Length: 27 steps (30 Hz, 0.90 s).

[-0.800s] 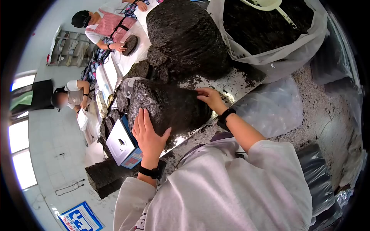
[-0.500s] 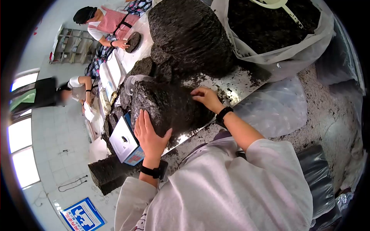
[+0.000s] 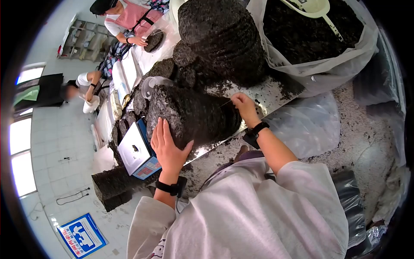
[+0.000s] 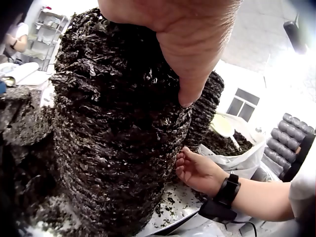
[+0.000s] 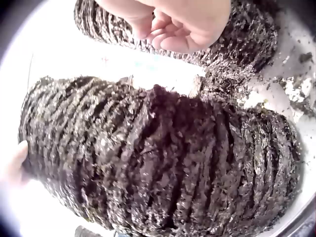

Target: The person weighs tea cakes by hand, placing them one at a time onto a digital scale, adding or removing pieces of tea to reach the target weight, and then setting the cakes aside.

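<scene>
A tall stack of dried seaweed rounds (image 3: 194, 118) lies on its side on the metal tabletop, its ridged layers filling much of the right wrist view. My left hand (image 3: 168, 146) rests on its near left end with fingers extended and thumb spread. Just off the stack's right part is my right hand (image 3: 246, 108), fingers curled and fingertips together. A thin pale strand (image 3: 225, 103) runs from those fingertips toward the layers. In the right wrist view, the curled right hand (image 5: 173, 29) is above the stack, apart from its surface.
A second, larger seaweed stack (image 3: 222, 41) stands behind. At the back right, a plastic bag (image 3: 310, 71) holds dark flakes and a white scoop (image 3: 317, 8). A white-and-blue scale (image 3: 136, 149) sits left, near a clear plastic jar (image 3: 151, 84). Two people work farther off.
My right hand has come away from the stack's surface toward the right, with the thin strand now showing at its fingertips. My left hand stays on the stack's end.
</scene>
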{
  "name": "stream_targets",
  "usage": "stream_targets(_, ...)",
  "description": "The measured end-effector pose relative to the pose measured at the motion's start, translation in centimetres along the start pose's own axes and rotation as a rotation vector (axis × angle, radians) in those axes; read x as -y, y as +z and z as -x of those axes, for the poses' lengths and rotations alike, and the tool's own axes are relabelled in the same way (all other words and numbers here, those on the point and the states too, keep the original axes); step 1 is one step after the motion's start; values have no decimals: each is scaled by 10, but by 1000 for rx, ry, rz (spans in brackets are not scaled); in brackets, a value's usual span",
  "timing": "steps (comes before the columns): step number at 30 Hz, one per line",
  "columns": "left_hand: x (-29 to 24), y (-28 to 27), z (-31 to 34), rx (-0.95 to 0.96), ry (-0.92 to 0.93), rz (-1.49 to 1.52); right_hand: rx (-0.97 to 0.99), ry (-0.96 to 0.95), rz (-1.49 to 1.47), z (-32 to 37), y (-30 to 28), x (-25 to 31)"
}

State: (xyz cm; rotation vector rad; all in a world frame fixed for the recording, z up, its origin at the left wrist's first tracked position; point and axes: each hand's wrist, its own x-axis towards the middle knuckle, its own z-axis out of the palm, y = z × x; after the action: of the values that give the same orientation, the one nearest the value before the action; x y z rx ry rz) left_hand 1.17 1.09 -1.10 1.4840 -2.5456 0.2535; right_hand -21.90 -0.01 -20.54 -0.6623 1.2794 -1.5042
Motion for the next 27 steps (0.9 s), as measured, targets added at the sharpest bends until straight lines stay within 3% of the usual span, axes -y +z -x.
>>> stream_targets(3,-2,0,1,-12,12,-12,-146,78,-116,11,-20,16)
stream_targets(9,-25,-15,-6,53,10,-4,-32,-55,-549,46,-51,73)
stream_targets(15,-28,-41,-9,19,175,172,172,-255,-451,63,-30,163)
stream_targets(20,12,-64,24,-8,333,368,373,-368,5,62,53,259)
stream_targets(23,72,-74,61,-34,444,457,408,-410,393,61,148,306)
stream_targets(27,187,-82,121,-74,212,469,521,-423,817,36,291,318)
